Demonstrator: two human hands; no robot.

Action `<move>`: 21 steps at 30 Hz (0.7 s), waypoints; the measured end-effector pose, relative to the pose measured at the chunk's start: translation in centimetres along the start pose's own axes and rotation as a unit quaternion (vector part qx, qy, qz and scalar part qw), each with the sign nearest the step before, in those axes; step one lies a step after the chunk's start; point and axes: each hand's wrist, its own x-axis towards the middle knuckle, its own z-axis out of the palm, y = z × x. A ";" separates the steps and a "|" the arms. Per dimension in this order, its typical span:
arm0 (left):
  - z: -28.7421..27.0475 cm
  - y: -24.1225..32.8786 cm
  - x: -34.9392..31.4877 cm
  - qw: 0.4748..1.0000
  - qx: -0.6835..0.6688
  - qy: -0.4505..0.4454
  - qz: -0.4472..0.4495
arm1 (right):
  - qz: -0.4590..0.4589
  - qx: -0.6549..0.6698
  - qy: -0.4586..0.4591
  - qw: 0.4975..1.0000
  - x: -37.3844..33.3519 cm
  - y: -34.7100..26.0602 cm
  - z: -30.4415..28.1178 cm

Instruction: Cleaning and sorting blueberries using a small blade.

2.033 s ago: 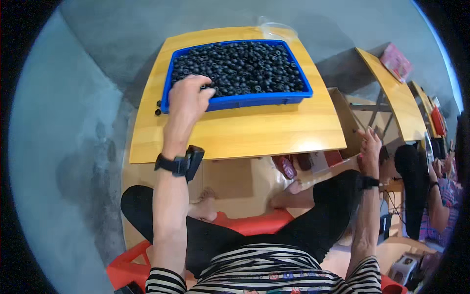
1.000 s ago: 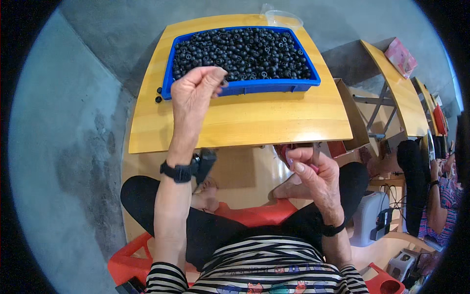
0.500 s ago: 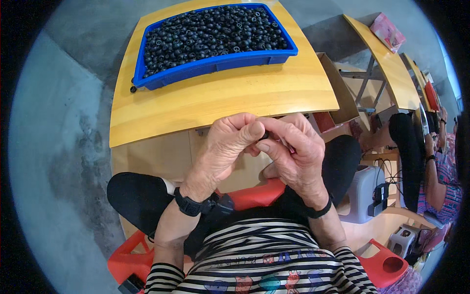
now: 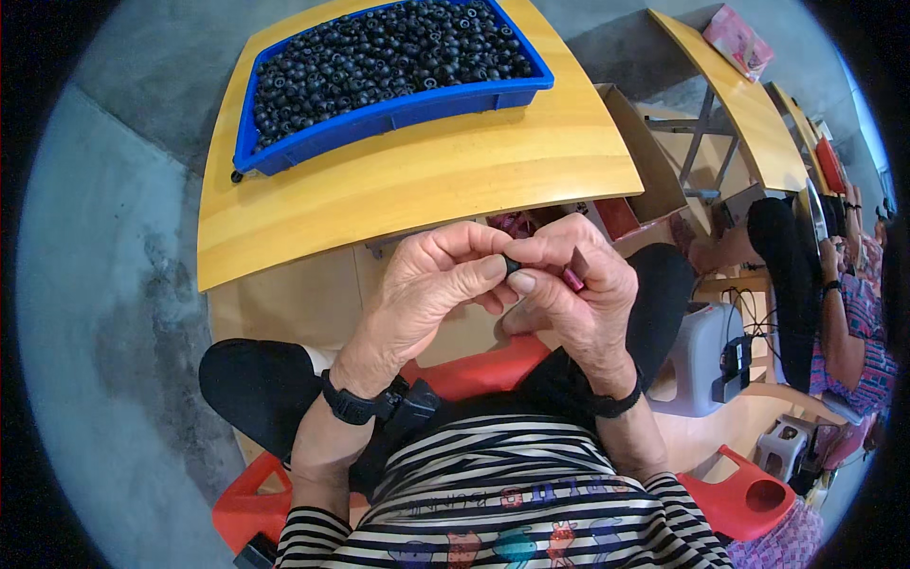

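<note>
Just beyond my lap, both hands meet over a small dark rounded part [image 4: 512,266], much like the black ring-shaped pieces [image 4: 379,71] heaped in a blue tray [image 4: 408,112]. My left hand [image 4: 417,294] pinches the part between thumb and forefinger. From the other side, my right hand [image 4: 583,303] closes on it with thumb and forefinger. A slim, shiny pink object with a flat dark end [image 4: 574,277] also sticks out of my right hand; its kind cannot be made out. Fingers cover most of the part.
The blue tray stands on a yellow wooden table [image 4: 427,180] ahead of me. One loose black piece [image 4: 237,176] lies by its left corner. A cardboard box [image 4: 654,180] stands right of the table, near a grey plastic stool [image 4: 697,365]. Another person's arm [image 4: 839,322] shows far right.
The view has shifted a little, so the table and tray sit further up and left. More of the pink object shows in my right hand. Both hands still pinch the dark part.
</note>
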 end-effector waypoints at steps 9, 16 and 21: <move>0.1 -0.3 -0.4 1.000 0.007 -0.011 -0.018 | 0.060 0.024 -0.052 0.997 0.4 -0.6 -0.9; 0.7 -0.3 -0.5 0.996 -0.070 -0.014 -0.045 | 0.095 0.036 -0.026 0.995 0.1 -0.7 -1.1; 0.8 -0.1 -0.6 0.996 -0.082 -0.008 -0.042 | 0.191 0.067 0.008 0.979 -0.6 -1.6 -1.8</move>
